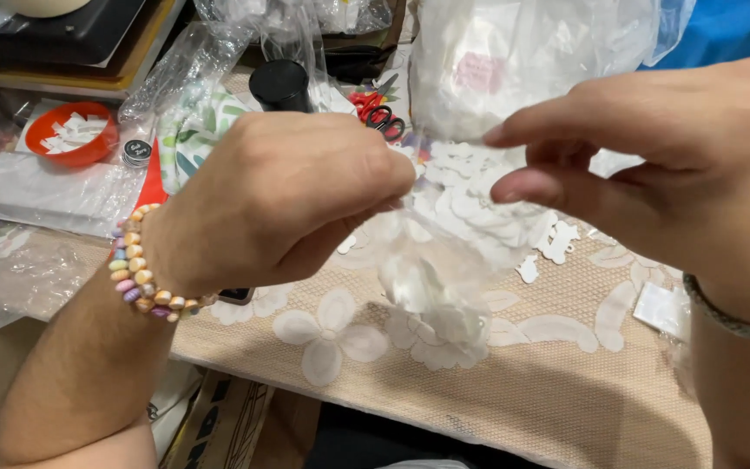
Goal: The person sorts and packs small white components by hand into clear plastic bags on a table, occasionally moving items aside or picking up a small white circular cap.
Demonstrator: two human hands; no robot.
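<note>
The table (566, 391), covered in a beige cloth with white flower shapes, ran under both hands, and its near edge crossed low in the view, just below the left forearm; bare cloth lay open below and between the wrists. Beyond the hands the room was tighter: a large clear bag (514, 52) with white contents stood just behind the right hand, a flat plastic sleeve (54, 195) lay out past the left wrist, and a black cylinder (279, 84) and red-handled scissors (373, 111) sat behind the left knuckles.

The left hand (271, 204) was closed into a loose fist, pinching the gathered neck of a small clear plastic bag (431, 282). The bag hung down and slightly toward the right hand from that pinch, its long axis close to vertical, its bunched bottom end just above the cloth (whether it touched could not be told). The right hand (653, 165) held thumb and forefinger close together at the bag's upper part, pressing on the film there, other fingers curled.

Small white cut-out pieces (553, 243) lay scattered on the cloth below the right hand's fingertips, and an orange bowl (71, 132) of similar pieces sat well beyond the left wrist, which wore a beaded bracelet (136, 278).
</note>
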